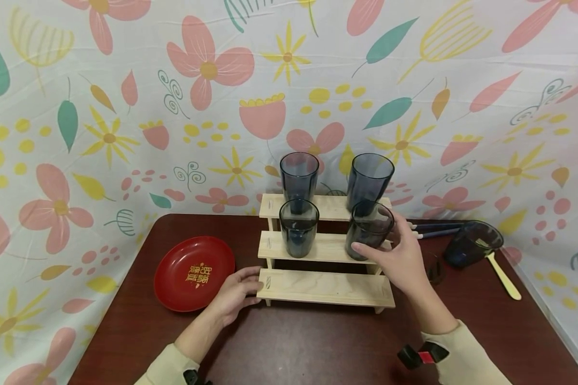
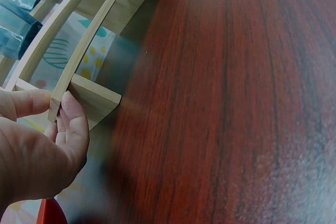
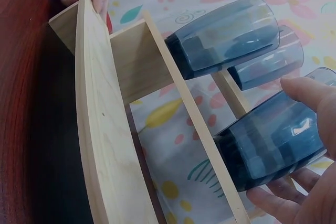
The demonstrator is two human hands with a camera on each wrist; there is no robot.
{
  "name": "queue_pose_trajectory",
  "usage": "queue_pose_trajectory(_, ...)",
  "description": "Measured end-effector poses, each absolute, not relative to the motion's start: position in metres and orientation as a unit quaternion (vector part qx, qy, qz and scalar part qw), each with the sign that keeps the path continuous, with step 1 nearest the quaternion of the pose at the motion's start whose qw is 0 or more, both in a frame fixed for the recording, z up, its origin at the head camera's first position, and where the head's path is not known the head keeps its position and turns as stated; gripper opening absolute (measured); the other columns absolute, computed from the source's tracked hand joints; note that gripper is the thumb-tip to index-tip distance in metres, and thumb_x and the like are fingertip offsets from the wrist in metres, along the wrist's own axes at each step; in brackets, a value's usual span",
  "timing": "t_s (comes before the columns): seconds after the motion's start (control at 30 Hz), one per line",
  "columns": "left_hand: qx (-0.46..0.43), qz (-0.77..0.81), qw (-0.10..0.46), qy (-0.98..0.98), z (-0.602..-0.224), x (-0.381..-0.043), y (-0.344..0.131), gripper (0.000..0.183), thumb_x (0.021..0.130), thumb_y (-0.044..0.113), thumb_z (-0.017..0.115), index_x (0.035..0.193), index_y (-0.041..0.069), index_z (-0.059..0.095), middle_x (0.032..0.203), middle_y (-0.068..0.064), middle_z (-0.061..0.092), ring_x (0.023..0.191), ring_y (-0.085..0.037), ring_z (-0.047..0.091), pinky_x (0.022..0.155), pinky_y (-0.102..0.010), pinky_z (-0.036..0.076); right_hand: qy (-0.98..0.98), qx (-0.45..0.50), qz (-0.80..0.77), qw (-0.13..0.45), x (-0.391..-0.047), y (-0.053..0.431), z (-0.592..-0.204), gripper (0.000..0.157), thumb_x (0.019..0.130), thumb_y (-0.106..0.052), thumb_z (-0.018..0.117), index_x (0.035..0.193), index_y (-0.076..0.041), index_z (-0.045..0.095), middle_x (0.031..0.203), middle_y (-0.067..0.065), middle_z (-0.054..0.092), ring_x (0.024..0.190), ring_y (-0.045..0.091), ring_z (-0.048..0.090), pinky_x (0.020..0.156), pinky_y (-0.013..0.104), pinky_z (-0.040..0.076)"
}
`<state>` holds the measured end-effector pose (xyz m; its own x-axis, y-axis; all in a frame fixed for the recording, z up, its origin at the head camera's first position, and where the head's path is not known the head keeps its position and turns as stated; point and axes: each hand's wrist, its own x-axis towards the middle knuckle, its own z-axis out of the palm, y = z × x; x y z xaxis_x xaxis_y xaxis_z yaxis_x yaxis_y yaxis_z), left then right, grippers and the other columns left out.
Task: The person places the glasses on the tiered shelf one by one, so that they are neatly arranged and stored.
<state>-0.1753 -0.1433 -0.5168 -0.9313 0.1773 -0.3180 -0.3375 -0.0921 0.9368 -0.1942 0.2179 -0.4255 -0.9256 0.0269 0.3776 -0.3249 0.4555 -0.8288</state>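
The right hand (image 1: 404, 262) grips a glass (image 1: 369, 229), thumb on its near side and fingers round the far side. That glass stands upright at the right end of the rack's middle tier (image 1: 325, 247); its base appears to meet the wood. The left hand (image 1: 236, 294) pinches the left end of the rack's bottom tier (image 1: 325, 289), thumb above and fingertips below.

The step in hand looks like setting or adjusting this glass on the rack while the left hand braces the frame. The next move probably calls for checking that the base sits flat, then loosening the right fingers and drawing them away to the rack's right without catching the glass behind.

Level with the gripped glass, a second glass (image 1: 299, 230) stands on the rack's left half. On the top tier are a left rear glass (image 1: 299, 176) and a right rear glass (image 1: 371, 176).

Left of the rack, a red plate (image 1: 164, 280) lies on the surface (image 1: 318, 347). Right of it are chopsticks (image 1: 438, 232), a spare glass (image 1: 464, 248), upright or tipped I cannot tell, and a spoon (image 1: 506, 278).
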Motion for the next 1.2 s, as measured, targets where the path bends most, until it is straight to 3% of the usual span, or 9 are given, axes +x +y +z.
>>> queue_pose_trajectory(0.3, -0.062, 0.737, 0.175, 0.650, -0.517, -0.174, -0.143, 0.057, 0.094, 0.005, 0.065, 0.147, -0.004, 0.048, 0.119, -0.017, 0.062, 0.092, -0.020, 0.064, 0.077, -0.034, 0.053, -0.845, 0.078, 0.506, 0.154, -0.190, 0.220, -0.421, 0.096, 0.083, -0.022, 0.090, 0.161, -0.024, 0.034, 0.131, 0.007, 0.062, 0.109, 0.017, 0.062, 0.090, 0.027, 0.052)
queue_pose_trajectory(0.53, -0.061, 0.733, 0.175, 0.654, -0.519, -0.174, -0.145, 0.056, 0.094, 0.005, 0.065, 0.146, -0.004, 0.048, 0.118, -0.017, 0.063, 0.092, -0.021, 0.065, 0.077, -0.034, 0.054, -0.836, 0.090, 0.520, 0.147, -0.182, 0.228, -0.416, 0.095, 0.085, -0.013, 0.087, 0.162, -0.015, 0.031, 0.136, 0.009, 0.056, 0.113, 0.011, 0.058, 0.091, 0.020, 0.052)
queue_pose_trajectory(0.67, -0.058, 0.734, 0.176, 0.654, -0.519, -0.175, -0.145, 0.056, 0.094, 0.005, 0.065, 0.146, -0.005, 0.048, 0.117, -0.016, 0.063, 0.093, -0.021, 0.065, 0.076, -0.034, 0.055, -0.844, 0.094, 0.505, 0.153, -0.176, 0.236, -0.414, 0.095, 0.085, -0.013, 0.087, 0.162, -0.017, 0.032, 0.140, 0.009, 0.052, 0.116, 0.007, 0.056, 0.093, 0.016, 0.049)
queue_pose_trajectory(0.97, -0.058, 0.735, 0.177, 0.651, -0.520, -0.176, -0.145, 0.056, 0.094, 0.004, 0.065, 0.146, -0.005, 0.048, 0.117, -0.016, 0.063, 0.093, -0.021, 0.065, 0.076, -0.034, 0.054, -0.848, 0.107, 0.497, 0.153, -0.170, 0.260, -0.419, 0.097, 0.082, -0.007, 0.089, 0.160, -0.026, 0.035, 0.144, 0.006, 0.054, 0.124, 0.015, 0.054, 0.097, 0.015, 0.044)
queue_pose_trajectory(1.2, -0.058, 0.735, 0.179, 0.651, -0.520, -0.176, -0.145, 0.056, 0.094, 0.005, 0.065, 0.147, -0.004, 0.048, 0.117, -0.015, 0.063, 0.093, -0.020, 0.065, 0.077, -0.033, 0.054, -0.875, 0.065, 0.452, 0.160, -0.166, 0.292, -0.436, 0.098, 0.082, -0.014, 0.090, 0.161, -0.028, 0.034, 0.146, 0.010, 0.053, 0.124, 0.000, 0.050, 0.095, 0.011, 0.039)
